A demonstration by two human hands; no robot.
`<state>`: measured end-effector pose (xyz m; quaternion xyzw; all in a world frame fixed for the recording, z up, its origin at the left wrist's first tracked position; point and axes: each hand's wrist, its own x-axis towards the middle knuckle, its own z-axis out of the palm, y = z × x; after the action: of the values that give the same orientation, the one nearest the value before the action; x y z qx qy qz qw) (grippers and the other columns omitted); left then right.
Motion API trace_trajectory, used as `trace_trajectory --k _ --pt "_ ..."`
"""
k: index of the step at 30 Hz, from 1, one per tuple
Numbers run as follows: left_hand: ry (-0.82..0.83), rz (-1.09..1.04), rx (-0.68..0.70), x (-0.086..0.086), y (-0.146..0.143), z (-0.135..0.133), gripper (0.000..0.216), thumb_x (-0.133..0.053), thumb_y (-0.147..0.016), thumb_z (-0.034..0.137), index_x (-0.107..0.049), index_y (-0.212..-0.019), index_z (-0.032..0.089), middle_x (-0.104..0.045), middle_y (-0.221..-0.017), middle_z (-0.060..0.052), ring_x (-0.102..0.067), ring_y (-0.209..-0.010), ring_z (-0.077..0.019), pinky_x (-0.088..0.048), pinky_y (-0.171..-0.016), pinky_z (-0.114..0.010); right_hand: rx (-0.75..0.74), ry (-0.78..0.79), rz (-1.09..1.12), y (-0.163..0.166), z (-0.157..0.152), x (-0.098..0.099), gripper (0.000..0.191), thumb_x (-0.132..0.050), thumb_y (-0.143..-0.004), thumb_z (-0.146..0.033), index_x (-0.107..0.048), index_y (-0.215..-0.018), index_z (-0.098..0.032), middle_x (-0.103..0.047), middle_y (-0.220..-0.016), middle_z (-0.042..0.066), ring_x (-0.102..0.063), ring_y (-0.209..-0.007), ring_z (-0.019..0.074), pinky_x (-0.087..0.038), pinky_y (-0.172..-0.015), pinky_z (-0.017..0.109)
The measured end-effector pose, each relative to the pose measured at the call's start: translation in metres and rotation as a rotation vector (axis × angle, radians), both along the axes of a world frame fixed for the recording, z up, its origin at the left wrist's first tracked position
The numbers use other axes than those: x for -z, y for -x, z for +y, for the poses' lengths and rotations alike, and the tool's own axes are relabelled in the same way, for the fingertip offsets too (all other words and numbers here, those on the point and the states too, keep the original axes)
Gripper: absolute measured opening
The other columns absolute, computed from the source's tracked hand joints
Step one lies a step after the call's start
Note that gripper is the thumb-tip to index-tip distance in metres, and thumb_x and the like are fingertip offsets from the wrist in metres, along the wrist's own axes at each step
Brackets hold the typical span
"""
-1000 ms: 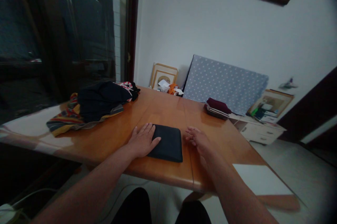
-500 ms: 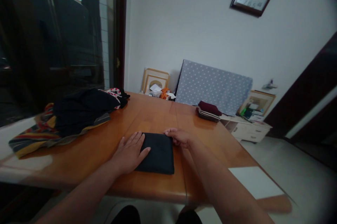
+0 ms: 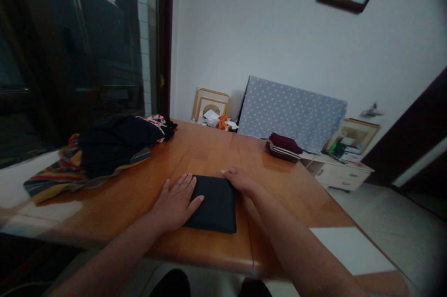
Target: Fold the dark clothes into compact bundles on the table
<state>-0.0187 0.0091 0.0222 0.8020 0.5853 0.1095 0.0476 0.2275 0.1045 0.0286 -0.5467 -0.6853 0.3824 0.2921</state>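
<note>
Clothes (image 3: 104, 148) lie heaped at left-centre of the frame on the wooden table (image 3: 139, 194). Just below centre, the left hand (image 3: 176, 201) rests flat and open, fingers spread, on the left edge of a folded black cloth (image 3: 214, 204). The right hand (image 3: 239, 179) presses its upper right corner, fingers extended, gripping nothing. A folded stack (image 3: 284, 145) sits right of centre.

Two bare forearms reach in from the bottom of the frame and converge near its centre. The left hand (image 3: 176, 201) lies flat, palm down, fingers spread and pointing toward the upper right. The right hand (image 3: 239, 179) sits just right of centre, knuckles up, its fingers curled downward, the wrist angled toward the lower right.
</note>
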Motion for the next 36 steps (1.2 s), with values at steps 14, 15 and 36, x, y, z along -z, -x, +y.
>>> trace_trajectory --k 14,15,36 --pt "0.002 -0.027 0.006 0.004 0.002 0.000 0.078 -0.018 -0.095 0.068 -0.030 -0.155 0.020 -0.020 -0.163 -0.010 -0.015 -0.151 -0.0304 -0.004 -0.117 -0.062 0.251 -0.277 -0.313 0.005 -0.020 -0.006 0.032 -0.044 -0.094 -0.041 -0.065 -0.082 -0.020 -0.065 -0.082 0.008 -0.058 -0.080 0.0214 -0.042 -0.074 0.032" --pt "-0.003 -0.028 0.006 0.005 0.002 0.000 0.078 -0.018 -0.095 0.068 -0.030 -0.155 0.020 -0.020 -0.163 -0.011 -0.014 -0.151 -0.0304 -0.004 -0.117 -0.063 0.285 -0.321 -0.372 0.008 -0.028 -0.013 0.035 -0.042 -0.095 -0.043 -0.067 -0.091 -0.020 -0.068 -0.091 0.011 -0.060 -0.087 0.0243 -0.042 -0.080 0.035" --pt "0.016 -0.055 0.011 -0.002 0.003 -0.010 0.076 -0.018 -0.095 0.066 -0.029 -0.155 0.021 -0.022 -0.163 -0.010 -0.013 -0.151 -0.0292 -0.006 -0.119 -0.060 -0.008 -0.392 -0.688 0.049 -0.091 0.021 0.078 -0.020 -0.097 -0.063 -0.032 -0.154 -0.012 -0.024 -0.161 0.012 -0.010 -0.152 0.0266 -0.009 -0.121 0.052"
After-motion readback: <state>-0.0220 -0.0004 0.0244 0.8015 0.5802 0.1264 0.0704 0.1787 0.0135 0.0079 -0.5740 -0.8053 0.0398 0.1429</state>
